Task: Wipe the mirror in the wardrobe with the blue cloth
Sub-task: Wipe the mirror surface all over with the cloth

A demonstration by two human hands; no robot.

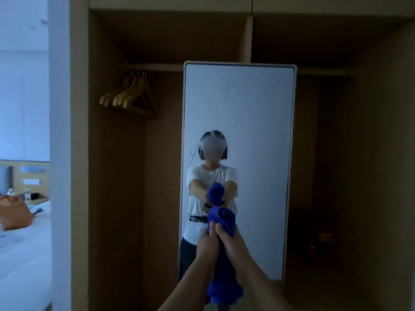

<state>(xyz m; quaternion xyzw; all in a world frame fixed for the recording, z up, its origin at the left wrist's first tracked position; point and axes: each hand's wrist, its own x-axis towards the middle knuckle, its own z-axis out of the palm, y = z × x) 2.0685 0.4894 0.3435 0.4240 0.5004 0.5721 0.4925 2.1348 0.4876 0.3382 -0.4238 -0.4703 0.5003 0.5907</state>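
Observation:
A tall white-framed mirror [247, 104] stands upright inside the open wooden wardrobe [157, 37]. In front of its lower half I hold a bunched blue cloth [221, 217] with both hands. My left hand [207, 242] and my right hand [229, 240] grip it side by side, fingers curled round its middle. The cloth's top bulges above my hands and its tail hangs down between my forearms. The glass reflects a person in a white shirt holding the same cloth. Whether the cloth touches the glass I cannot tell.
Several wooden hangers [129, 97] hang from the rail left of the mirror. The wardrobe's right bay is dark, with a small object low down [323, 240]. At far left lies a white bed [20, 254] with an orange bag [15, 212].

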